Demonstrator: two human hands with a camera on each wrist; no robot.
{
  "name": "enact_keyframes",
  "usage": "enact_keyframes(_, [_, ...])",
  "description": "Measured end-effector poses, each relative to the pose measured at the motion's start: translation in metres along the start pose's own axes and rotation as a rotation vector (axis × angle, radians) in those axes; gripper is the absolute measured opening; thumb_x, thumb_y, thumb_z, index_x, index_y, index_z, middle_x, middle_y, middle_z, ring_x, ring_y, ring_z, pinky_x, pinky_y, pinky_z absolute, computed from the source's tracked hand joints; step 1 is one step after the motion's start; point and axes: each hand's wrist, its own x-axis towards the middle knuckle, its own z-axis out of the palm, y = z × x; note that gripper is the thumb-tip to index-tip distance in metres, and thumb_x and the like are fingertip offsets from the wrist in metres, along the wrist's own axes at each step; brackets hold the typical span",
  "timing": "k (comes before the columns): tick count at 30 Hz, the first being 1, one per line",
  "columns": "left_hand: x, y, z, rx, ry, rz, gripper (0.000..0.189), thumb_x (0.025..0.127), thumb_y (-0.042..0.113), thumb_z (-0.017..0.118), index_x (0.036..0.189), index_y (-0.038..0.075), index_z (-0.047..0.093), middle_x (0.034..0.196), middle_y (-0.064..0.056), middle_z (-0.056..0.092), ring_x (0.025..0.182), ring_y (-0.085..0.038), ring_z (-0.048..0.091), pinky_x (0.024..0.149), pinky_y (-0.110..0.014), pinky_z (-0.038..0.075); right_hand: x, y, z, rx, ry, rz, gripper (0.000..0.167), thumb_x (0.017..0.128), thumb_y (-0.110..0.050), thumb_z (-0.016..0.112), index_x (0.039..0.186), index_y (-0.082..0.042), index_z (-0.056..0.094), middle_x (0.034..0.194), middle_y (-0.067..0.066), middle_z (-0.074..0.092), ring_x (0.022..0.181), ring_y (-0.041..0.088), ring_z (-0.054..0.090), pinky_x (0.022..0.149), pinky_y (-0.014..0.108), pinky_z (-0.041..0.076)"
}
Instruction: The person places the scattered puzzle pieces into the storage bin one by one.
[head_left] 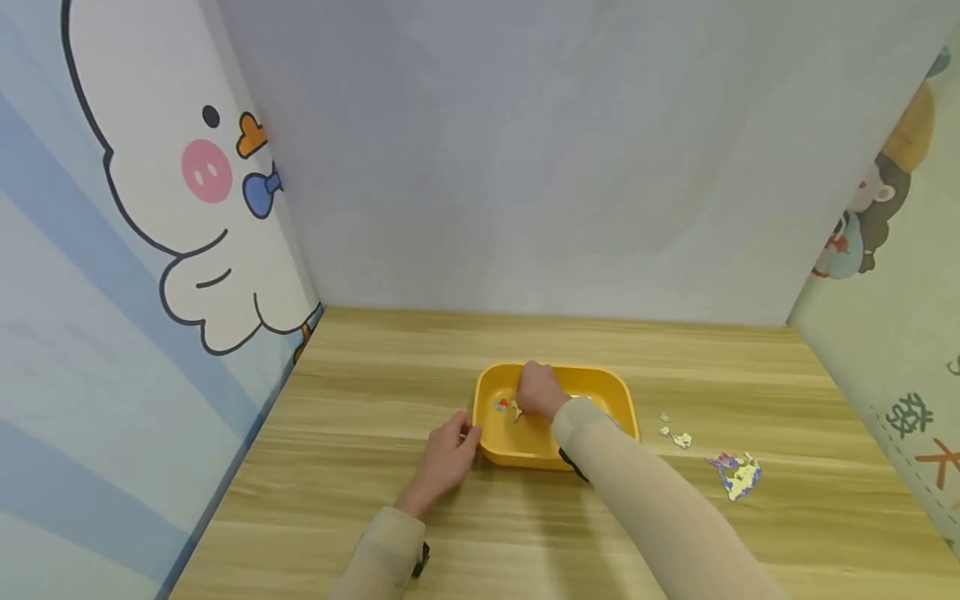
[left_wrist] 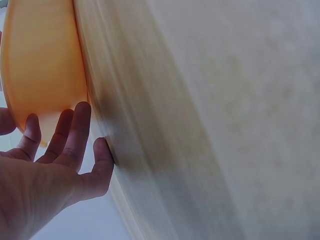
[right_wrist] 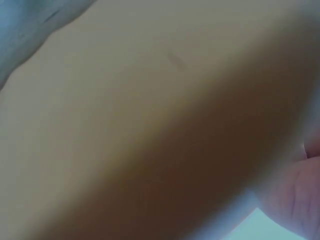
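A yellow plastic tray (head_left: 525, 460) with rounded corners stands on the wooden table. Beside its left wall is my left hand (head_left: 447, 454), its thumb right at the rim. In the left wrist view its loosely bent fingers (left_wrist: 79, 132) lie against the tray's outer wall, the little finger by the tabletop. My right hand (head_left: 540, 390) reaches down into the tray with its knuckles up and its fingertips hidden. A small pale cutout (head_left: 517, 408) shows right at those fingers; I cannot tell whether they pinch it. Left of it lies a small red and blue-grey piece (head_left: 501, 405).
Right of the tray lie small pale cutouts (head_left: 681, 440) and a larger yellow, purple and pink one (head_left: 741, 477). A grey wall (head_left: 525, 167) bounds the table at the back, with printed side walls left and right. The right wrist view is mostly blurred.
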Motion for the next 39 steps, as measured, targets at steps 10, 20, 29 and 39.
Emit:
enact_keyframes(10, [-0.001,0.0,0.001,-0.011,0.022,0.013,0.012,0.097,0.013,0.054,0.086,0.01,0.053,0.085,-0.003,0.061,0.071,-0.013,0.056,0.061,-0.029,0.049,-0.006,-0.005,-0.005,-0.013,-0.005,-0.011,0.027,0.077,0.006,0.057,0.055,-0.007,0.048,0.057,0.006,0.047,0.058,0.022,0.047,0.05,0.026,0.042])
enact_keyframes(20, [0.0,0.0,0.001,-0.015,0.005,0.005,0.012,0.098,0.014,0.052,0.087,0.009,0.053,0.084,-0.002,0.059,0.071,-0.014,0.055,0.061,-0.029,0.048,-0.004,-0.004,-0.01,-0.006,-0.023,0.02,0.027,0.079,0.007,0.055,0.057,-0.006,0.049,0.056,0.007,0.048,0.055,0.02,0.045,0.046,0.025,0.039])
enact_keyframes(29, [0.001,0.0,0.004,-0.026,0.022,0.011,0.012,0.098,0.012,0.052,0.086,0.008,0.052,0.085,-0.005,0.06,0.072,-0.015,0.055,0.062,-0.029,0.048,-0.003,-0.001,-0.013,0.049,-0.091,0.08,0.036,0.08,0.008,0.054,0.051,-0.01,0.042,0.044,0.002,0.039,0.039,0.013,0.037,0.038,0.022,0.035])
enact_keyframes(39, [0.002,0.0,0.006,-0.012,0.04,0.009,0.014,0.097,0.014,0.053,0.085,0.008,0.052,0.083,-0.005,0.06,0.072,-0.015,0.055,0.062,-0.03,0.048,-0.007,0.002,-0.025,0.064,-0.114,0.099,0.022,0.08,0.007,0.055,0.061,-0.003,0.06,0.052,0.006,0.053,0.04,0.013,0.047,0.039,0.022,0.041])
